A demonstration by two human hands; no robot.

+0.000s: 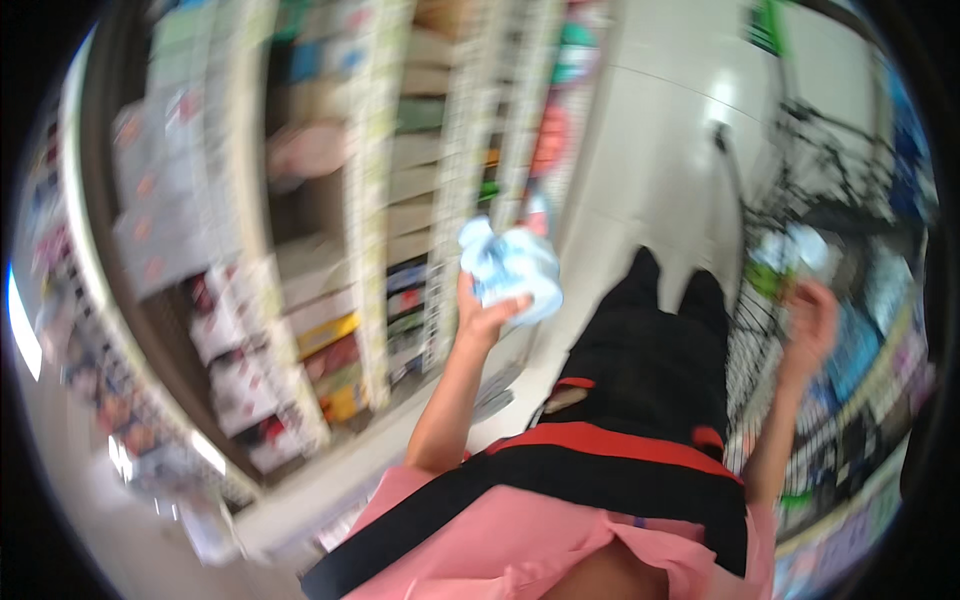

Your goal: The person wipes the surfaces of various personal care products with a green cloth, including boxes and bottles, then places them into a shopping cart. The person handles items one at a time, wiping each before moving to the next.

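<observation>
My left hand [486, 313] is closed around a light-blue and white item [517, 271], with the thumb across its near side. Blur hides what exactly it is; it could be a plastic package. It is held out beside the front of the shelving. On the other side, my right hand [810, 326] hovers at the black wire-mesh cart [757, 315], fingers loosely curled and no object visible in it. Just beyond that hand, the cart holds a pale blue and white item [806, 246] and something green [763, 279].
Store shelving [371, 225] with packed goods runs along my left, including several white boxes [161, 195]. A pink round item [307, 148] sits on one shelf. Glossy pale floor tiles [660, 142] lie ahead. More goods, among them a blue package [855, 349], are at my right.
</observation>
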